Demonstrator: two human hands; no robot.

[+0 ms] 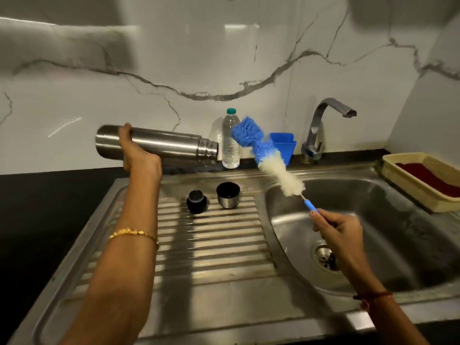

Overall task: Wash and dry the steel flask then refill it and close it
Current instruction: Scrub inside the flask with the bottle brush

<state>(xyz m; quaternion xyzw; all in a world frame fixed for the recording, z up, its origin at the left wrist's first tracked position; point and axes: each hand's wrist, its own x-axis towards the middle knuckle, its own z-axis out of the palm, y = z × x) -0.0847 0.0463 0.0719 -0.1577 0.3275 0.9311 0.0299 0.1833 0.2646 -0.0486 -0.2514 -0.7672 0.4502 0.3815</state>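
Scrubbing step: brush poised outside the flask mouth — judged as the wash phase, inside not yet reached.
Right hand (336, 232): nearest, over the sink basin (398, 245); fingers curled and clamped on the blue handle of the bottle brush (271, 165).
Left hand (135, 155): fingers wrapped round the steel flask (164, 145), gripping near its base end.
Drainboard (211, 245): stopper (196, 201) and cup lid (227, 195) stand side by side, apart from each other, both off the flask.
Flask position: held in the air above the drainboard's far edge, w/ nothing under it touching.
Flask axis: long axis near horizontal, running left–right; open threaded mouth points right, tipped slightly down, toward the brush head.
Brush axis: slants up and left from the handle; blue bristle tip lies just right of the mouth, not inside.
Technique: line the brush w/ the flask's axis before feeding it in; steady the body, twist the handle, work to the bottom.
Far edge: water bottle (231, 140), blue holder (285, 145), tap (321, 125).
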